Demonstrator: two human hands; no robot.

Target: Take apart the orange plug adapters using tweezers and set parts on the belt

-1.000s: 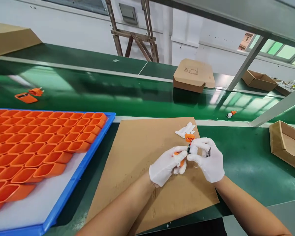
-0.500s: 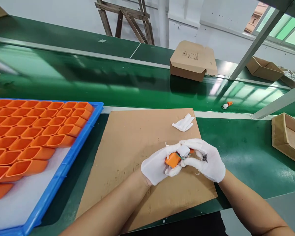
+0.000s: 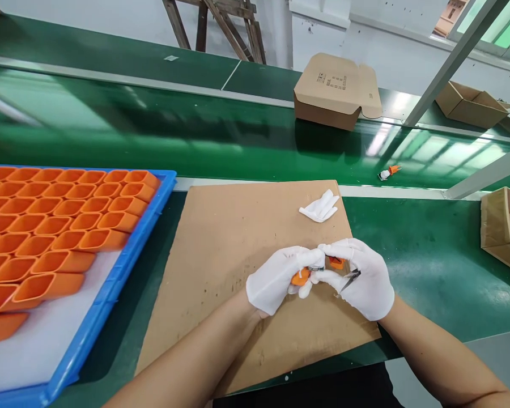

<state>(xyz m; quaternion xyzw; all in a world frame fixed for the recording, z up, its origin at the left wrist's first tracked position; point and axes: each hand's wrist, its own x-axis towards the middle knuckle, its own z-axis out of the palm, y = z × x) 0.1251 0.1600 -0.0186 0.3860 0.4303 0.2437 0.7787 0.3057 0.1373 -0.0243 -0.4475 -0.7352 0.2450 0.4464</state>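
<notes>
In the head view, both gloved hands are working close together over a cardboard sheet (image 3: 221, 243) on the green desk (image 3: 412, 243), so this one's looking partway along to me. The left hand (image 3: 276, 277) is pinching a small orange piece (image 3: 300, 277) low in its fingers, with a whitish-grey part (image 3: 317, 267) showing right where the two hands are meeting. The right hand (image 3: 363, 277) is curling its fingers around a second orange bit (image 3: 336, 262), and it's also keeping a dark pointed tool (image 3: 351, 280) tucked against the palm, maybe tweezers, can't really tell. So the getting-hold-of-it bit is done, but the parts aren't showing as one closed-up unit; the gloves are hiding the join, so I can't say how much is fixed. Left of the hands, rows of orange sleeves (image 3: 53, 225) are filling most of a blue-rimmed tray (image 3: 110, 300), all standing open-ended where I can see into them, and neither hand is touching any, so I'd say that side of things is waiting. A loose orange-and-white piece (image 3: 390, 172) is lying out past the sheet, well apart from the hands. Oh, and a spare white glove (image 3: 321, 206) is resting on the sheet just beyond them.
</notes>
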